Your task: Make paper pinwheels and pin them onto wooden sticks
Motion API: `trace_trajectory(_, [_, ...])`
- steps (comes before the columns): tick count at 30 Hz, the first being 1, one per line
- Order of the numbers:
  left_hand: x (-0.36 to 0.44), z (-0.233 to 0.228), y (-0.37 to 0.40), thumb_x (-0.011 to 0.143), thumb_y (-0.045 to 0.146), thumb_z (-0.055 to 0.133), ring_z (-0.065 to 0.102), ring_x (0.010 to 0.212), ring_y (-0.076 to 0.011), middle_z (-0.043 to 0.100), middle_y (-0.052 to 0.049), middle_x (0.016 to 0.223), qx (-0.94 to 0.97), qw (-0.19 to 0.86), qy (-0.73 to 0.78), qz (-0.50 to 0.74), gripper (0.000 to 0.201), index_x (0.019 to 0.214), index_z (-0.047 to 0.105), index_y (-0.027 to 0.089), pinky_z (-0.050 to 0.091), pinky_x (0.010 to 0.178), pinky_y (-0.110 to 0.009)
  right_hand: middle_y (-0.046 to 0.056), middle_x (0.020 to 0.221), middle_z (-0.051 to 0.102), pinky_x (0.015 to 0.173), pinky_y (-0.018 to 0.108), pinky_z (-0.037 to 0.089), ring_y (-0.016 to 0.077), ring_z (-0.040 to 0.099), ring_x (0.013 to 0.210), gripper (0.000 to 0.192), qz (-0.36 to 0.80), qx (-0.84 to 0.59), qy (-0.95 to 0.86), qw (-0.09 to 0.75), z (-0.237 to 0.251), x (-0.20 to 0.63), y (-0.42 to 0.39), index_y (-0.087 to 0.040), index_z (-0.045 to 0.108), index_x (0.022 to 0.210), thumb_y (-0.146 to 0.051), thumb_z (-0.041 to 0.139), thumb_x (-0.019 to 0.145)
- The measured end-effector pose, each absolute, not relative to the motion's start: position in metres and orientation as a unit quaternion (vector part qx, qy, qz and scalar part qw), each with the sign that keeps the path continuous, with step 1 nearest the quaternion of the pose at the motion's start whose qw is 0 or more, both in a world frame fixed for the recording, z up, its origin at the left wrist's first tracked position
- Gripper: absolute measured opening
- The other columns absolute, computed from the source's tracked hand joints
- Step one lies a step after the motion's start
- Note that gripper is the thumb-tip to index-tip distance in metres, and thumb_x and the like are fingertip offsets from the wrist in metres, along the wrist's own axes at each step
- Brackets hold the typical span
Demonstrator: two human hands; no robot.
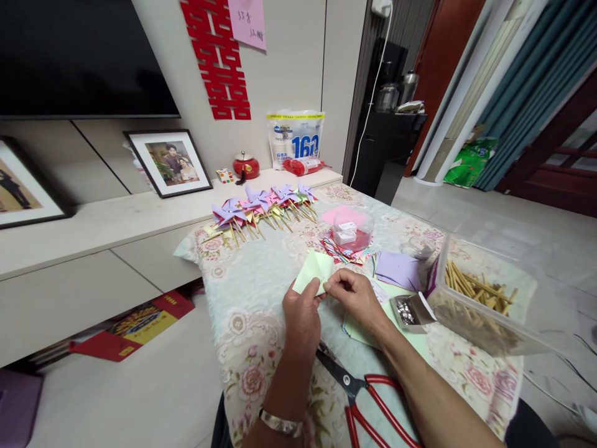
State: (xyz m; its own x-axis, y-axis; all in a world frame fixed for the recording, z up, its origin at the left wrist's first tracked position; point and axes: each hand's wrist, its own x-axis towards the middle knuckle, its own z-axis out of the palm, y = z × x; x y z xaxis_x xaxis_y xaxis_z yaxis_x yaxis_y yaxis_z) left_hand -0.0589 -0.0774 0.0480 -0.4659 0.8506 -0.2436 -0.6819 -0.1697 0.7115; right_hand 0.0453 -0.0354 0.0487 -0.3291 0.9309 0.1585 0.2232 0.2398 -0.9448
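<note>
Above the middle of the flowered tablecloth, a light green sheet of paper point(311, 269) with creases is between my hands. My left hand point(302, 311) grips its lower edge, thumb on top. The fingers of my right hand point(355, 294) are pinched together at the sheet's lower right edge; anything small between them is hidden. Red-handled scissors point(357, 387) lie below and between my forearms. To the right of my right hand are a small open box point(422, 314) of shiny metal pieces and a stack of purple paper point(398, 270). More green paper point(361, 330) lies partly under my right forearm.
Several finished paper pinwheels point(256, 202) on sticks lie at the table's back left. A round clear container point(364, 233) holds small white boxes. At right stands a plastic bin point(494, 330) of brown sticks. Behind is a white cabinet point(153, 214) with framed photos.
</note>
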Motion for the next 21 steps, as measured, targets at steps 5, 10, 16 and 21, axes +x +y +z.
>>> trace_trajectory(5, [-0.0585, 0.0499, -0.0785, 0.062, 0.021, 0.077, 0.068, 0.08, -0.0211, 0.075, -0.007, 0.09, 0.109, 0.507, 0.408, 0.751, 0.036, 0.097, 0.071, 0.013, 0.052, 0.067, -0.028, -0.001, 0.062, 0.058, 0.057, 0.027, 0.035, 0.0139, 0.046, 0.058, 0.023, 0.452, -0.438, -0.676, 0.382, 0.049, 0.0451, -0.0345, -0.018, 0.063, 0.064, -0.038, 0.067, 0.075])
trace_trajectory(10, [-0.0585, 0.0474, -0.078, 0.064, 0.023, 0.075, 0.069, 0.084, -0.0226, 0.075, -0.008, 0.094, 0.124, 0.506, 0.419, 0.744, 0.037, 0.099, 0.071, 0.013, 0.052, 0.067, -0.029, 0.001, 0.063, 0.064, 0.059, 0.027, 0.037, 0.0153, 0.049, 0.06, 0.023, 0.458, -0.447, -0.667, 0.382, 0.0464, 0.0453, -0.0333, -0.018, 0.062, 0.064, -0.038, 0.067, 0.074])
trace_trajectory(16, [-0.0579, 0.0465, -0.0778, 0.063, 0.025, 0.076, 0.069, 0.083, -0.0225, 0.075, -0.009, 0.094, 0.129, 0.5, 0.434, 0.739, 0.037, 0.098, 0.071, 0.014, 0.051, 0.065, -0.027, 0.002, 0.063, 0.067, 0.059, 0.027, 0.038, 0.0161, 0.052, 0.06, 0.023, 0.462, -0.452, -0.66, 0.383, 0.0456, 0.0446, -0.0328, -0.019, 0.063, 0.063, -0.038, 0.067, 0.074])
trace_trajectory(21, [-0.0565, 0.0445, -0.0762, 0.061, 0.026, 0.079, 0.068, 0.081, -0.0211, 0.076, -0.008, 0.093, 0.129, 0.487, 0.448, 0.738, 0.039, 0.097, 0.072, 0.014, 0.052, 0.066, -0.027, 0.003, 0.062, 0.067, 0.059, 0.028, 0.038, 0.0165, 0.054, 0.06, 0.022, 0.465, -0.457, -0.653, 0.384, 0.0453, 0.0441, -0.0329, -0.018, 0.064, 0.064, -0.038, 0.066, 0.074])
